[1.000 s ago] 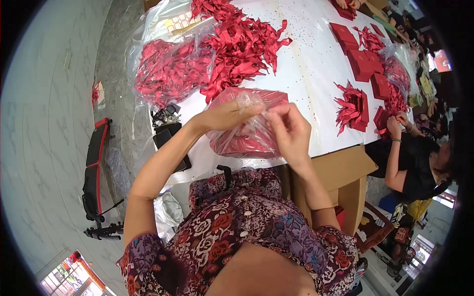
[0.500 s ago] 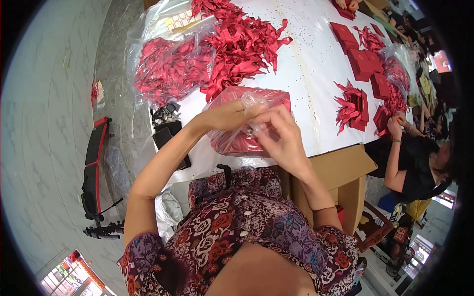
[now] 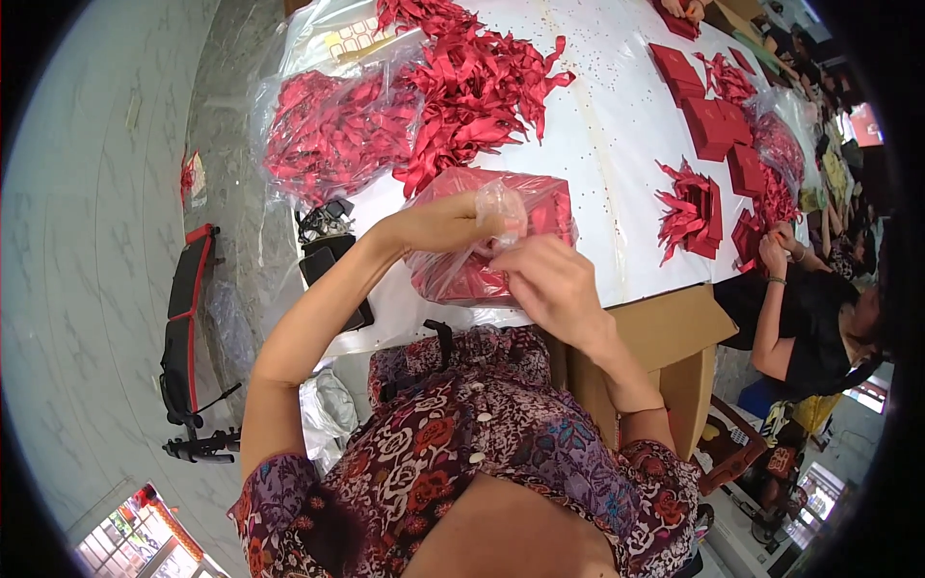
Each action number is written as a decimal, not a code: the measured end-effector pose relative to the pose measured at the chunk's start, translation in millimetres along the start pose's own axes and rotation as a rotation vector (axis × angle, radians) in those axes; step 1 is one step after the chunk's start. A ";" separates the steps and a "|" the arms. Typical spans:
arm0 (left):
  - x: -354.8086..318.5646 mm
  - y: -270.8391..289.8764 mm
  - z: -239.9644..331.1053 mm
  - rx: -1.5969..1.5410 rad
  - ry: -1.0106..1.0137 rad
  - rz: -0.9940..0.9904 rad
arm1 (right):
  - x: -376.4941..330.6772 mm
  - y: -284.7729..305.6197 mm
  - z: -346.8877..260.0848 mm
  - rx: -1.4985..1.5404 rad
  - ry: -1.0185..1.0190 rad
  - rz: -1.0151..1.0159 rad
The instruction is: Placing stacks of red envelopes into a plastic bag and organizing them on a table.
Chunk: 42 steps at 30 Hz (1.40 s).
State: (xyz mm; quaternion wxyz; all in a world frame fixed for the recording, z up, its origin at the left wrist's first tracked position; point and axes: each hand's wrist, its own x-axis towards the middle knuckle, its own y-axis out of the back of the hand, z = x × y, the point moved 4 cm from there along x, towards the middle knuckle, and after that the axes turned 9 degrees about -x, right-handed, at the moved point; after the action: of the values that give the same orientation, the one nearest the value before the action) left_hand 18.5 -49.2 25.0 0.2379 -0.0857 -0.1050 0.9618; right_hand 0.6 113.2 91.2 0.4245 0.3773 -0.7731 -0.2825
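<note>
A clear plastic bag [image 3: 438, 275] with red boxes inside lies at the table's near edge, in front of me. My left hand [image 3: 472, 220] is closed on the bag's gathered top, and a crumpled fold of plastic covers its fingertips. Just right of it, my right hand [image 3: 557, 279] pinches the plastic between thumb and fingers, lower on the gather. Beyond the bag spreads a heap of red ribbons [image 3: 472, 96]. A second clear bag [image 3: 337, 135], full of red ribbon pieces, sits to the left of the heap.
A black phone [image 3: 321, 275] and some small dark items are left of the bag. An open cardboard box [image 3: 665, 332] stands against the near right edge. Red boxes [image 3: 713, 125] and ribbons cover the table's right side, where a co-worker's hands [image 3: 776, 246] are busy.
My right hand has turned over, its fingers now curled down closer to the bag. My left hand has shifted slightly, with the plastic bunched more over its fingertips.
</note>
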 end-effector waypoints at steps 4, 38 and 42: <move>-2.0 -1.7 0.8 -0.035 0.033 0.026 | -2.4 4.5 18.6 0.307 -0.347 0.056; -12.0 -21.7 17.4 0.408 -0.353 0.322 | 17.6 7.3 67.3 0.616 -0.682 -0.377; -14.8 -29.8 14.1 0.621 -0.468 0.361 | 26.2 5.0 70.8 0.337 -0.423 -0.471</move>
State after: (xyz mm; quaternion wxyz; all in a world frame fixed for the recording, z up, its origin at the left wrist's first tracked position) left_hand 41.5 -32.6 47.5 0.0501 0.1936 0.1550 0.9675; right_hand -71.9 102.7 72.6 0.1098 0.5430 -0.7715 -0.3129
